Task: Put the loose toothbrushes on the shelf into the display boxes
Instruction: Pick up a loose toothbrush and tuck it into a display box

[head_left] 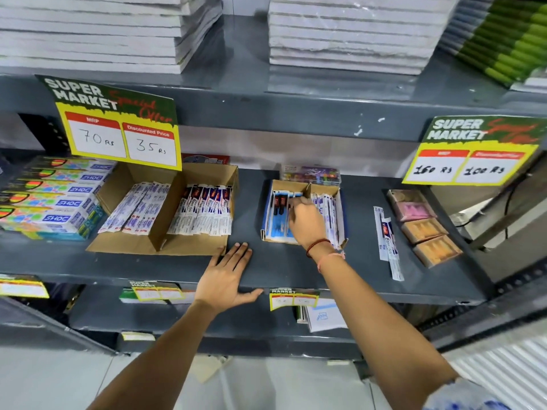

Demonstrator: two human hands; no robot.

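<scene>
On the grey shelf (266, 261) stand two display boxes. The big brown one (165, 232) at the left holds two rows of packed toothbrushes. The smaller box (340, 208) in the middle holds blue-backed packs on its left and white packs on its right. My right hand (305, 220) reaches into the smaller box, fingers pinched on a toothbrush pack lying among the blue ones. My left hand (228, 273) lies flat on the shelf's front edge, fingers spread, holding nothing. Two or three loose toothbrush packs (387, 238) lie on the shelf right of the small box.
Stacked toothpaste cartons (56, 196) fill the shelf's far left. Soap-like bars (423, 226) lie at the right. Price cards (124, 137) hang from the shelf above, which carries stacks of notebooks (349, 34). A small colourful pack (310, 174) sits behind the small box.
</scene>
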